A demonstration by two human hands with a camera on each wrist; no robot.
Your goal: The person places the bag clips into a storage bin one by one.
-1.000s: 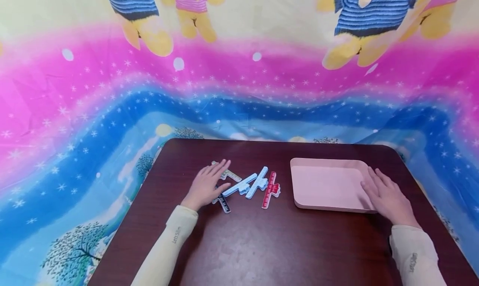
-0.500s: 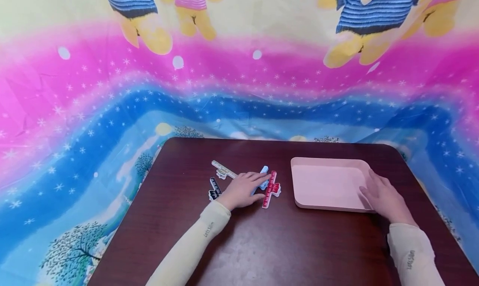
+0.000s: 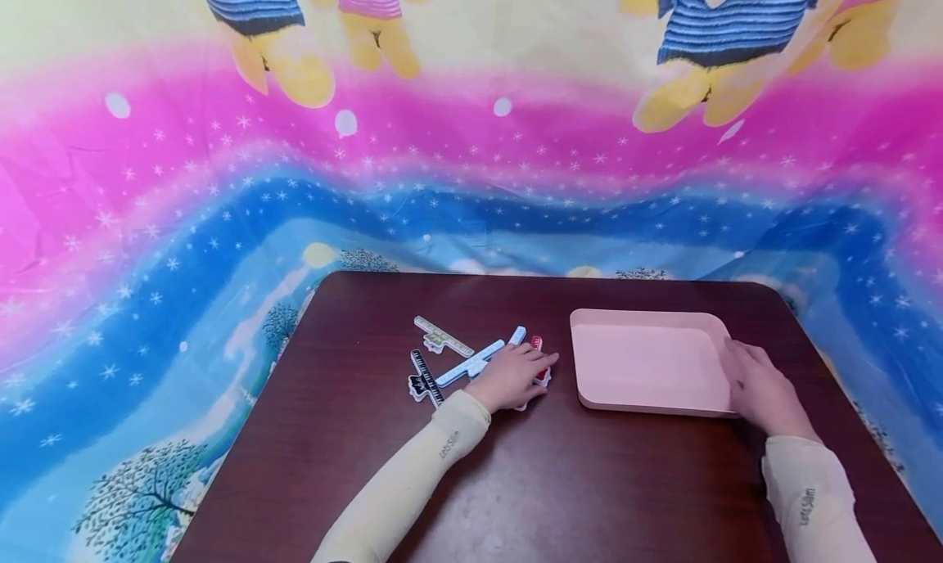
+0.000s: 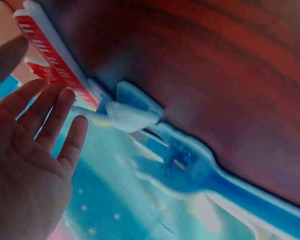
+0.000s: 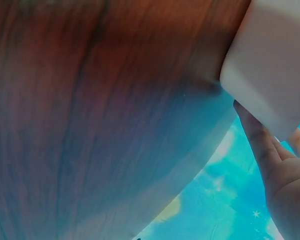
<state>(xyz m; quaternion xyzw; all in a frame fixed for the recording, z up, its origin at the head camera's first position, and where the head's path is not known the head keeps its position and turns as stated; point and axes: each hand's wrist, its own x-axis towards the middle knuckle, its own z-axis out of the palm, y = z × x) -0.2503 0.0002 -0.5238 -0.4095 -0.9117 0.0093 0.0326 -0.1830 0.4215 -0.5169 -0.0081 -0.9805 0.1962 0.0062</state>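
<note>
My left hand reaches over the right end of a group of clips shaped like small piano-key rulers. Its fingers, nearly straight, and thumb lie either side of a red clip, fingertips right at it. Partly under the hand are two light-blue clips; one blue clip looms close in the left wrist view. My right hand rests against the right end of a shallow pink tray. In the right wrist view its extended thumb touches the tray's corner, with the other fingers partly hidden behind.
A black clip and a cream-gold clip lie left of the hand. The dark wooden table has rounded far corners. A printed cloth hangs behind and around it.
My left hand has swept right, from over the black and cream clips, across the blue ones, to the red clip. The right hand stays at the tray's right end, shifting slightly.
</note>
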